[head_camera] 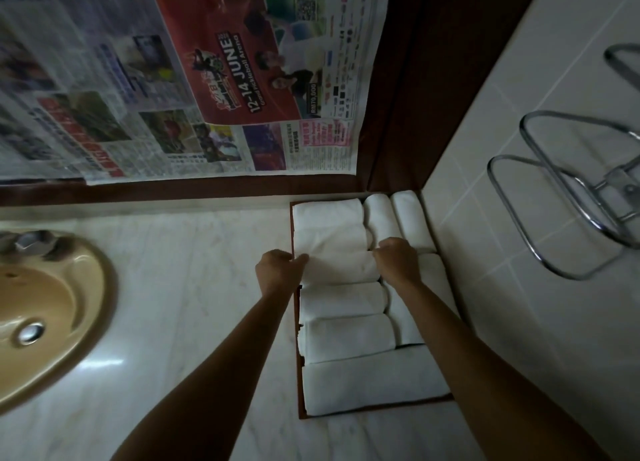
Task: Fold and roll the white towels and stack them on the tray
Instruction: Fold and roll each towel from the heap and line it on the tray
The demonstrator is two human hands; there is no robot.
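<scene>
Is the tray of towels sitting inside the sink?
No. The tray of rolled towels sits on the marble counter, well to the right of the sink.

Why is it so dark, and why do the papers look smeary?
Head view: dim light leaves the hands and counter murky; the newspaper is blurred at left, sharper by the red advert; a small glare spot shines near the sink; the wide lens bends straight edges.

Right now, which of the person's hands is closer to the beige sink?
Left. The left hand grips the sink-side end of a rolled towel on the tray; the right hand holds its far end, farther from the sink.
</scene>
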